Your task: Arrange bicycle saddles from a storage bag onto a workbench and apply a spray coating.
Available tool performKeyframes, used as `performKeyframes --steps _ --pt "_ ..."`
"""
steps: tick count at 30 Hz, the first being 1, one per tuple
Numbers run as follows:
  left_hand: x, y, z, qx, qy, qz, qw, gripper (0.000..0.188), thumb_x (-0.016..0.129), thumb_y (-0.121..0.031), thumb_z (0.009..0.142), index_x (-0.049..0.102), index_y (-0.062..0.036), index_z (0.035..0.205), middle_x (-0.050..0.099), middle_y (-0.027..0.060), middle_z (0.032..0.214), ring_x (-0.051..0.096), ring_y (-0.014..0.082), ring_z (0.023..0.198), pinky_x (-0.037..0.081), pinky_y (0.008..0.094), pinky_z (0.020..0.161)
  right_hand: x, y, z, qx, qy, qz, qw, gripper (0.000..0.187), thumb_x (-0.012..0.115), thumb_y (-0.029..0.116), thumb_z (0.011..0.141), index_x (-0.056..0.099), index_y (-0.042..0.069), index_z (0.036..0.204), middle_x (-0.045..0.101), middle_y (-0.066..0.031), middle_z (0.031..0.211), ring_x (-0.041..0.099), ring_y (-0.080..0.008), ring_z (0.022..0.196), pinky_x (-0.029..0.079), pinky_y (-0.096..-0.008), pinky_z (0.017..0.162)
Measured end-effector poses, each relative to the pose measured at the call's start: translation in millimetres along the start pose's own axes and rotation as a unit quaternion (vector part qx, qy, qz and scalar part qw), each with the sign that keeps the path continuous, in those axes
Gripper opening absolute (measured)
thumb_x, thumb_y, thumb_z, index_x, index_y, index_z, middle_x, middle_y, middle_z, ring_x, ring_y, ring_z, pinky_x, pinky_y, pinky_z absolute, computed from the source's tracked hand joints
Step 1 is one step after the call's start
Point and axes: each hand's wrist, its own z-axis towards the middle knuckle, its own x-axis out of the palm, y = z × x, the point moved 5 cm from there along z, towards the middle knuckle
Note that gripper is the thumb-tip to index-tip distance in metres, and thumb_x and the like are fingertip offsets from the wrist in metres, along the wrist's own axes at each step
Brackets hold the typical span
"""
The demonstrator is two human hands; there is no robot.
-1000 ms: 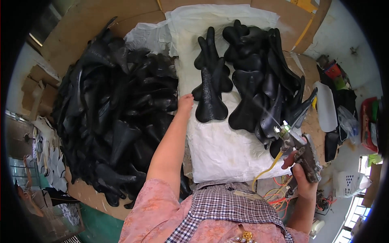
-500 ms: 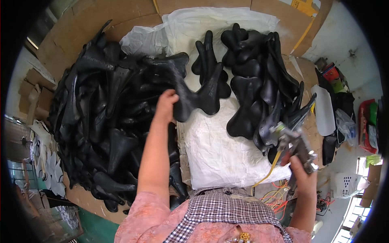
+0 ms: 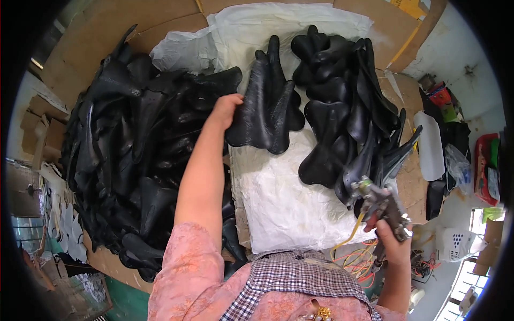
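Observation:
My left hand (image 3: 227, 109) is closed on the left edge of a black bicycle saddle (image 3: 252, 115), nose pointing away from me. Right beside it, on the white sheet (image 3: 267, 192), more black saddles (image 3: 280, 107) lie in a small group. At the lower right my right hand (image 3: 391, 239) is wrapped round the handle of a metal spray gun (image 3: 381, 206), its nozzle end towards the upper left. A yellow hose (image 3: 350, 235) hangs beside the gun. Just beyond the gun is a stack of black saddles (image 3: 342, 117).
A large heap of black saddles (image 3: 123, 144) fills the left side. Cardboard walls (image 3: 166, 27) stand round the back. Orange and yellow cables (image 3: 356, 262) lie below the table's front edge. A white basket (image 3: 455, 244) and a red bin (image 3: 484, 168) stand at the right.
My left hand has moved away from me with the saddle, which has swung upright alongside the small group. The spray gun and right hand have shifted slightly left and nearer.

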Motion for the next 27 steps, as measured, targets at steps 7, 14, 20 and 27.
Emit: performKeyframes --steps 7,14,20,27 --pt "41 76 31 -0.021 0.012 0.239 0.971 0.012 0.054 -0.014 0.064 0.055 -0.0042 0.072 0.050 0.0031 0.072 0.045 0.0176 0.072 0.037 0.0302 0.069 1 -14 0 -0.009 0.033 -0.012 0.999 0.061 0.066 0.015 0.079 0.039 -0.002 0.132 0.060 -0.0115 0.095 0.059 -0.0166 0.078 0.049 -0.0313 0.074" --pt "71 -3 -35 0.109 0.074 0.209 0.969 0.014 0.057 -0.014 0.065 0.055 -0.0024 0.072 0.051 0.0038 0.073 0.050 0.0158 0.076 0.039 0.0297 0.069 12 -58 29 0.048 0.083 -0.073 0.993 0.058 0.069 0.006 0.077 0.043 0.001 0.128 0.061 -0.0060 0.091 0.059 -0.0114 0.083 0.047 -0.0263 0.075" --pt "-36 -201 -90 0.423 -0.207 -0.209 0.857 0.010 0.057 -0.015 0.078 0.054 -0.0076 0.073 0.056 0.0015 0.073 0.052 0.0154 0.074 0.039 0.0279 0.073 13 -38 39 0.033 0.077 -0.113 0.990 0.054 0.069 0.006 0.077 0.045 0.001 0.126 0.061 -0.0052 0.091 0.057 -0.0106 0.082 0.047 -0.0259 0.075" --pt "-46 40 37 -0.127 -0.308 -0.393 0.857 0.023 0.053 -0.020 0.083 0.047 -0.0062 0.101 0.051 0.0208 0.095 0.054 0.0349 0.080 0.047 0.0453 0.066 6 20 54 -0.089 -0.048 -0.017 0.995 0.061 0.066 0.013 0.078 0.038 -0.004 0.130 0.060 -0.0091 0.087 0.059 -0.0161 0.075 0.049 -0.0298 0.070"
